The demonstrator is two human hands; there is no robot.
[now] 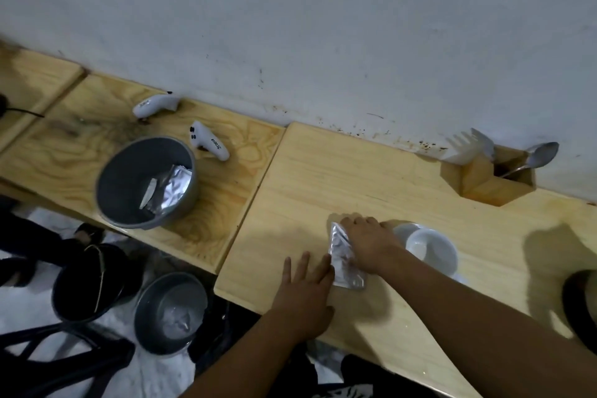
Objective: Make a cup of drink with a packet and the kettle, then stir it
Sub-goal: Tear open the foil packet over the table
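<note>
A grey bin [145,182] on the counter [403,191] holds foil wrappers. Beside it lie two white controllers [209,145], their lettering too blurred to read. The left hand [303,294] lies spread flat, fingertips touching the silver packet [343,257]; the right hand [366,241] grips it, beside the white cup [431,250].

We are seeing the packet [345,257] lying on the table [323,171] just left of the cup [431,249] | our right hand [368,241] resting on it, left hand [305,292] touching its near-left edge | bowl [145,182] sitting far left, holding wrappers [168,189] | two controllers [209,144] lying behind the bowl | spoon [536,158] standing in the holder [484,182] behind the cup, against the wall [290,10]
</note>
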